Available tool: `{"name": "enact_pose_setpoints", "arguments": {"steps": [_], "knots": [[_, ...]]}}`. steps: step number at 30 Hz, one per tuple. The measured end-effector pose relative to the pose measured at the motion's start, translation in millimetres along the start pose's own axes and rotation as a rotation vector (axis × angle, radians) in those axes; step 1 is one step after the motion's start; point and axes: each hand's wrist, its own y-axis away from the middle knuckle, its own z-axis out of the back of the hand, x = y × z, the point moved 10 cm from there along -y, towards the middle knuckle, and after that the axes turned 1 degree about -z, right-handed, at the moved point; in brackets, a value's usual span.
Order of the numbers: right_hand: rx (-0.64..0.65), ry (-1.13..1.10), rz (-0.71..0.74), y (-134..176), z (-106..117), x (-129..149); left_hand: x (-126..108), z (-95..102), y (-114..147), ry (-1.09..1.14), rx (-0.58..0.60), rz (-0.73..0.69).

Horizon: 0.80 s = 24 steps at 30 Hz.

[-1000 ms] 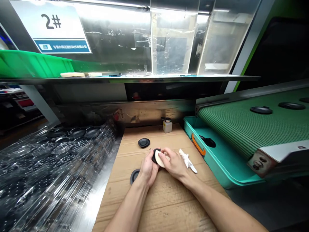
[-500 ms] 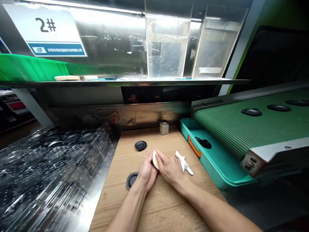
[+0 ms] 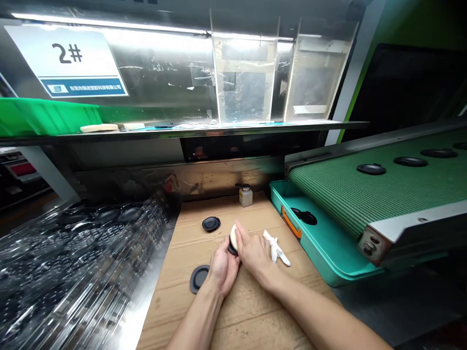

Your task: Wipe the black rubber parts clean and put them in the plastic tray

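Observation:
Over the cardboard (image 3: 255, 311), my left hand (image 3: 222, 270) is closed around a black round plastic part (image 3: 231, 249), mostly hidden by the fingers. My right hand (image 3: 257, 253) grips a cream-coloured sponge pad (image 3: 234, 237), pressed against that part. Beside my left wrist lies a dark rounded lid-like part (image 3: 199, 279). A similar black part (image 3: 211, 224) rests farther back. Just right of my right hand is a crumpled white cloth (image 3: 276, 249). Behind the hands stands a small whitish bottle (image 3: 245, 196) with a dark top.
Stacked clear trays (image 3: 73, 262) with black parts fill the left side. At right, a green conveyor belt (image 3: 339, 194) carries several black parts above a teal bin (image 3: 328, 257) holding black pieces. A metal shelf (image 3: 226, 130) crosses the back, with a green bin (image 3: 44, 116) on it.
The black part in my left hand shows more beneath the sponge pad. Both hands stay together in nearly the same spot. Parts on the belt sit slightly farther left in the shifted view.

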Motion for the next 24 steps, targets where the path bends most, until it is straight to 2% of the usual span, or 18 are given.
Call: {"name": "enact_pose_setpoints", "arguments": {"steps": [7,11,15,17,20,24], "knots": [[0.037,0.021,-0.021,-0.9,-1.5,-2.9,-9.7,-0.1,-2.4,-0.03,0.016,-0.069],[0.038,0.018,0.058,0.7,-6.2,3.0,-8.8,5.8,-2.1,-0.042,-0.023,-0.054],[0.046,-0.04,-0.043,-15.1,-5.6,-21.7,-20.0,10.2,-2.9,-0.058,-0.032,-0.111],[0.037,-0.092,-0.052,-21.6,-3.3,-31.4,-23.7,12.8,-4.2,-0.05,-0.037,-0.092],[0.033,-0.155,-0.038,-21.4,-3.2,-38.0,-30.6,16.3,-5.0,-0.002,-0.046,-0.049],[0.075,-0.191,-0.043,-15.6,-11.1,-39.8,-49.2,20.3,-1.7,0.104,-0.061,-0.084]]}}
